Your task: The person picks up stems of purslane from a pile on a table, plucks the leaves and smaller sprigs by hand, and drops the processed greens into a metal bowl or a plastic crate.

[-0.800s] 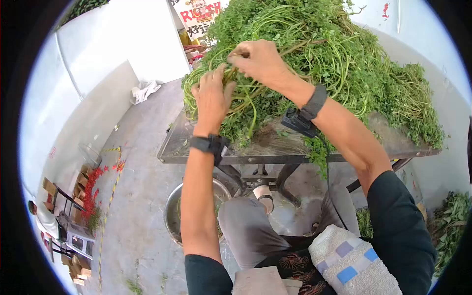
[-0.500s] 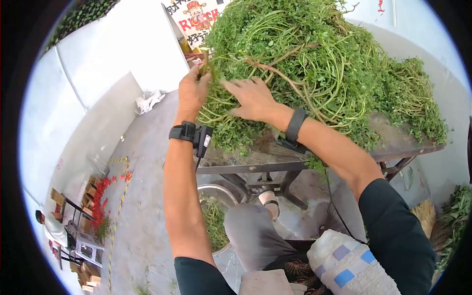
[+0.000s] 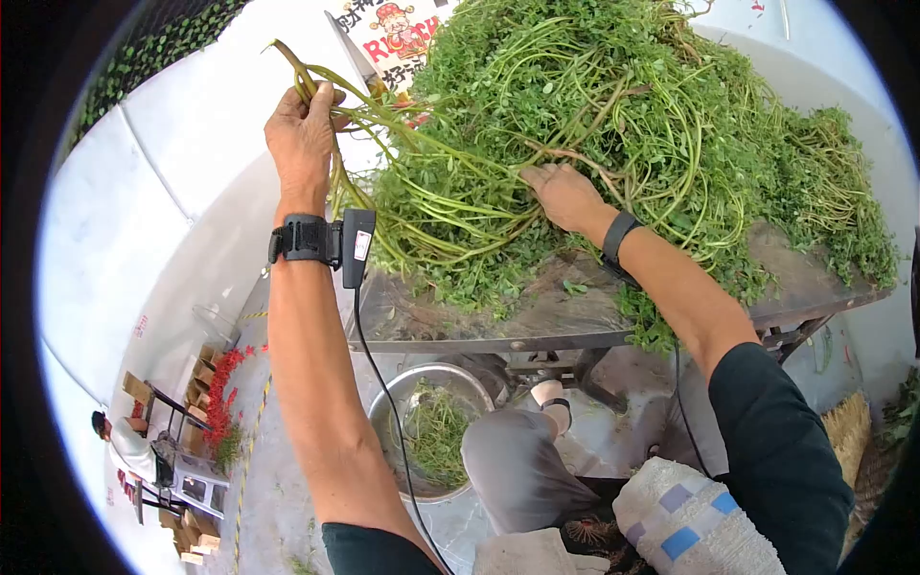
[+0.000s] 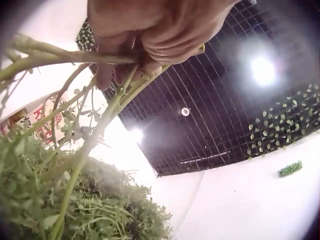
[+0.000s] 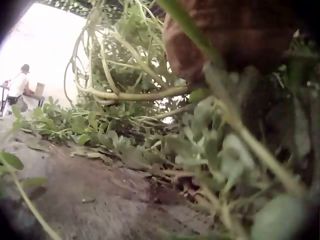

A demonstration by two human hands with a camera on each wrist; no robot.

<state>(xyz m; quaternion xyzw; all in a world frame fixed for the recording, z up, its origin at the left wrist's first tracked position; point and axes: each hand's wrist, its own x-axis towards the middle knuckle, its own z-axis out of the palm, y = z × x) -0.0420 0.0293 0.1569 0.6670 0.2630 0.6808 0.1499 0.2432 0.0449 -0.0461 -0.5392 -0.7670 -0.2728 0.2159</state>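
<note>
Left hand (image 3: 302,139) is gripping the thick stems (image 3: 293,59) up at far left, fingers curled round them, thumb pressing on the near side. Butt ends are poking out beyond the grip; lengths are trailing right and down toward the leafy heap (image 3: 594,91). Holding at the thick end is probably giving one firm gathering point, and the raised hand is keeping that section clear of the tangle. Left wrist view is showing the stems forking just below the fingers.

Right hand (image 3: 570,196) is sitting lower, at the near-left part of the heap, fingers curling round stems (image 5: 150,95) there. Fingertips are partly hiding in the greens, so can't tell how many stems they're grasping. Spacing between hands is leaving the lengths spread out, likely making single stems easier to pick out. A brown woody stem (image 3: 575,156) is lying across the heap just beyond the right hand.

Heap is taking up most of the worktop (image 3: 565,297), with leafy ends hanging over its near edge; bare wood is showing along the near side. Metal basin (image 3: 387,422) is standing on the floor, near left below the worktop, holding loose green pieces (image 3: 436,441); its low position is probably keeping them apart from the heap.
</note>
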